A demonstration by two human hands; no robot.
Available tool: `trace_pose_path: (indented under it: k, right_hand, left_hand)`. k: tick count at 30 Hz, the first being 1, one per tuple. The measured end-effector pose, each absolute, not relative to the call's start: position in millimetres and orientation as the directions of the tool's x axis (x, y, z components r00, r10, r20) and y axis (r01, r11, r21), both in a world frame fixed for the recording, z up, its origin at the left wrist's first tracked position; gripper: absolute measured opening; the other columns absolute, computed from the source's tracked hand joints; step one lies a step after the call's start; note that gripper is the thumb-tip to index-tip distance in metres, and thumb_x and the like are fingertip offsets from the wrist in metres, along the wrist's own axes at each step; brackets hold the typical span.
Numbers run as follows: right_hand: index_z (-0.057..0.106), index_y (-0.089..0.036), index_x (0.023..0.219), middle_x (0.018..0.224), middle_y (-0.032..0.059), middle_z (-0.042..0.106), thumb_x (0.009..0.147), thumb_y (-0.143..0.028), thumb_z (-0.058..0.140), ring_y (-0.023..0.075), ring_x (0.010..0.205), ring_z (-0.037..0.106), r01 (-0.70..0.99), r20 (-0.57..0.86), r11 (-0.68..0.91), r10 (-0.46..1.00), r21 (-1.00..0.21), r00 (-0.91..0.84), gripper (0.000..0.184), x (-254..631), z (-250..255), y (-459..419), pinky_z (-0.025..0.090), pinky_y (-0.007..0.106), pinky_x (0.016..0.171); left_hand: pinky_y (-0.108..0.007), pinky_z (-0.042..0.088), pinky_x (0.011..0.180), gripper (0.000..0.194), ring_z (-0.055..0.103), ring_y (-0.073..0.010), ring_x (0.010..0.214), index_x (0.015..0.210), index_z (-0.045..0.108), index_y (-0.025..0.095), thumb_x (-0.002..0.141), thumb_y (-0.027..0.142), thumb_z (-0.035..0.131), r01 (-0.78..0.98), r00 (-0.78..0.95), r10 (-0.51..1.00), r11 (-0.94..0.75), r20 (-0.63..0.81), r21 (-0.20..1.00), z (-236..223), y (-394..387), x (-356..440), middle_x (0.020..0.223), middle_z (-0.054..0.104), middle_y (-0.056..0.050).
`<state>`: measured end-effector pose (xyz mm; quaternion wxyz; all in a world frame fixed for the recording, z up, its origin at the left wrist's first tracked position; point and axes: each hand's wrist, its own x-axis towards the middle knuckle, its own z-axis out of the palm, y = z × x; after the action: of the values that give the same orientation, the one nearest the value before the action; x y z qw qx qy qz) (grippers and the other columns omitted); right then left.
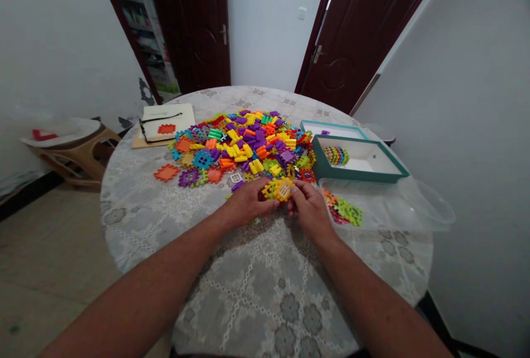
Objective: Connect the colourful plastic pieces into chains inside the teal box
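One yellow piece (271,188) sits between the left hand (247,202) and the right hand (309,208), above the near middle of the counter (136,220). The left fingers are clamped on its left edge; the right fingers pinch its right side, beside a pale grid (284,191) on its face. It looks like light, stiff plastic, probably a bit slippery, and its thin teeth could snap if bent; the notched rim seems the best place to take hold. Just beyond lies a heap (256,140) of hard plastic shapes, some ridged like joined tubes, others flat toothed squares. On the right stand a stiff green box (360,175) and a thin, see-through tray (422,209). A patterned cloth (240,292) lies underneath
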<state>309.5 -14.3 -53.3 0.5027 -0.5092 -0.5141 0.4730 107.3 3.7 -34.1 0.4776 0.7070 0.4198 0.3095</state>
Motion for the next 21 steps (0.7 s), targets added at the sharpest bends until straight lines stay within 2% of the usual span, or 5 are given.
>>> trace_pose_path:
  k: [7, 13, 18, 21]
  right_hand:
    - [0.074, -0.022, 0.127, 0.075, 0.0012, 0.073, 0.101, -0.047, 0.060, 0.0183, 0.063, 0.065, 0.370, 0.217, 0.190, 0.976, -0.909, 0.033, 0.039, 317.0, -42.6, -20.2, 0.052, 0.030, 0.063]
    - [0.075, -0.025, 0.129, 0.083, 0.0029, 0.077, 0.102, -0.040, 0.059, 0.0205, 0.069, 0.070, 0.481, 0.249, 0.260, 0.965, -0.837, -0.087, 0.035, 321.0, -41.2, -20.7, 0.053, 0.033, 0.070]
    - [0.076, -0.025, 0.128, 0.106, 0.0073, 0.081, 0.103, -0.035, 0.056, 0.0243, 0.091, 0.075, 0.572, 0.338, 0.359, 0.930, -0.737, -0.146, 0.033, 321.8, -40.8, -20.4, 0.057, 0.038, 0.087]
    - [0.075, -0.024, 0.128, 0.114, 0.0092, 0.080, 0.103, -0.032, 0.056, 0.0257, 0.099, 0.075, 0.606, 0.402, 0.428, 0.896, -0.671, -0.188, 0.033, 321.9, -39.8, -20.6, 0.057, 0.040, 0.093]
  left_hand:
    - [-0.028, 0.043, 0.062, 0.029, 0.059, -0.0161, 0.069, 0.113, 0.065, 0.020, 0.088, 0.033, 0.066, 0.413, 0.413, 0.907, -0.271, 0.087, 0.869, -28.3, 1.6, 106.8, 0.086, 0.067, 0.000]
    - [-0.030, 0.049, 0.072, 0.030, 0.063, -0.0198, 0.082, 0.114, 0.064, 0.022, 0.084, 0.024, 0.064, 0.383, 0.478, 0.869, -0.337, 0.128, 0.860, -35.4, 1.8, 108.4, 0.097, 0.070, -0.003]
    - [-0.029, 0.046, 0.069, 0.030, 0.060, -0.0191, 0.080, 0.109, 0.060, 0.022, 0.080, 0.015, 0.059, 0.396, 0.489, 0.865, -0.338, 0.116, 0.854, -36.6, -0.3, 107.4, 0.092, 0.066, -0.001]
    - [-0.029, 0.047, 0.069, 0.030, 0.061, -0.0198, 0.082, 0.107, 0.059, 0.023, 0.077, 0.016, 0.060, 0.353, 0.499, 0.859, -0.321, 0.113, 0.879, -33.5, -1.6, 106.4, 0.092, 0.066, -0.001]
